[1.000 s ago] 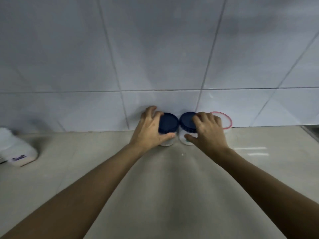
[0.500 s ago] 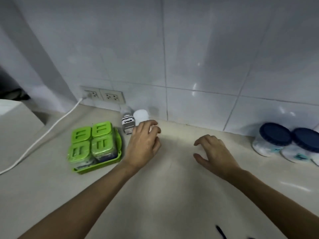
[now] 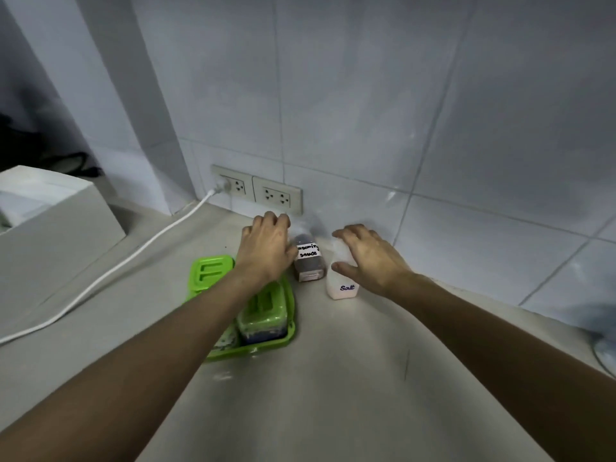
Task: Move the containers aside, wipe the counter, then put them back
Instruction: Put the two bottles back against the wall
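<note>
Our left hand (image 3: pixel 266 248) is curled, knuckles up, fingers bent down at the far side of the seasoning sauce jar (image 3: pixel 308 260). It presses against the jar's left side and top, though we cannot tell whether the fingers fully close around it. Our right hand (image 3: pixel 370 258) is spread open, palm down, fingers loosely arched over the upper part of the salt container (image 3: pixel 340 281); the thumb lies against the container's front, and the hand has not closed on it.

Both forearms reach in from the near edge and converge toward the far wall. The left forearm passes over the green tray (image 3: pixel 286 338); the right one comes in from the near right.

The seasoning sauce jar holds something dark and carries a white label with handwriting. It stands on the counter (image 3: pixel 333 395) close to the wall, its long axis roughly vertical, appearing to lean away from us in this wide view. The salt container is pale, with "Salt" written low on its front; it stands just right of the jar and a little nearer, also upright along its long axis.

The green tray sits to the near left of the jar, holding small boxes with green lids (image 3: pixel 210 271). On the tiled wall (image 3: pixel 366 111) behind our left hand are two sockets (image 3: pixel 256 193), and a white cable (image 3: pixel 110 271) runs from the left one across the counter toward the near left.
</note>
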`<state>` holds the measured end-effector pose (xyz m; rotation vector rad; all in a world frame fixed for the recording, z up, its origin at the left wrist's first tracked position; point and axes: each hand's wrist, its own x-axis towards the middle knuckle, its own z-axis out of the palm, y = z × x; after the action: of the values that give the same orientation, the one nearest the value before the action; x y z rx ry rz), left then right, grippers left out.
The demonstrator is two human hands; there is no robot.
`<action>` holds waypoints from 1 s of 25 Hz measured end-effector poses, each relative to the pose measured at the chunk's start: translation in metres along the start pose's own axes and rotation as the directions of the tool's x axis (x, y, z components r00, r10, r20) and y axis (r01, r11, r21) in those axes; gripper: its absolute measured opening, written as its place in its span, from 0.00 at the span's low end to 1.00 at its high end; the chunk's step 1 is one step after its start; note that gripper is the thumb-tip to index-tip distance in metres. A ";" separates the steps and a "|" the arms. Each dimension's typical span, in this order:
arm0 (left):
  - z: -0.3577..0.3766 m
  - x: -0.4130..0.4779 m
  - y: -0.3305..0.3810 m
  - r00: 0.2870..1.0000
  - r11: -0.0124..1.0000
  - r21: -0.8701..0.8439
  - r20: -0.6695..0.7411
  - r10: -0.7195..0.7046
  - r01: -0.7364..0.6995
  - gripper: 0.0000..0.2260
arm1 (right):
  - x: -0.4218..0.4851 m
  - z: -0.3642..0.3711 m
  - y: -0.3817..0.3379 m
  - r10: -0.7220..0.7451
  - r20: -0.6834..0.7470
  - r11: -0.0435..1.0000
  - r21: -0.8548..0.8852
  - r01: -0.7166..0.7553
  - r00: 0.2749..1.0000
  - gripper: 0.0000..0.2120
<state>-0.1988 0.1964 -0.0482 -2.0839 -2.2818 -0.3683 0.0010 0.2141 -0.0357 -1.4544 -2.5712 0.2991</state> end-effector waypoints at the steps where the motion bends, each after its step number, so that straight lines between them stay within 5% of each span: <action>1: -0.002 0.012 0.002 0.998 1.000 -0.017 0.065 -0.013 0.014 0.21 | 0.001 -0.001 0.001 0.005 0.010 1.000 0.017 -0.005 1.000 0.27; 4: 0.011 0.052 -0.002 0.967 0.978 -0.154 0.232 -0.104 0.142 0.26 | 0.014 0.000 0.001 0.008 0.035 0.998 0.064 -0.010 0.999 0.24; 11: 0.054 0.093 0.007 0.887 0.823 -0.371 0.343 -0.308 0.430 0.34 | 0.021 0.009 0.004 -0.036 0.056 0.999 0.042 0.033 0.998 0.25; 15: 0.050 0.093 0.013 0.856 0.669 -0.554 0.440 -0.270 0.496 0.20 | 0.018 0.007 0.008 -0.055 0.055 0.998 -0.027 0.057 0.997 0.21; 19: 0.020 0.079 0.019 0.906 0.723 -0.590 0.405 -0.122 0.361 0.16 | 0.004 -0.004 0.020 -0.058 0.122 0.993 -0.097 0.070 0.991 0.22; 23: -0.027 0.051 0.045 0.961 0.917 -0.398 0.261 0.087 0.025 0.24 | -0.042 -0.031 0.047 0.033 0.136 0.999 0.002 -0.034 0.990 0.25; 25: -0.048 0.032 0.073 0.970 0.936 -0.325 0.149 0.191 -0.135 0.24 | -0.078 -0.048 0.069 0.070 0.139 0.997 0.008 -0.072 0.988 0.25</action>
<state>-0.1365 0.2242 0.0155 -2.5366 -2.2425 -0.5931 0.1095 0.1860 -0.0116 -1.5755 -2.6219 0.4408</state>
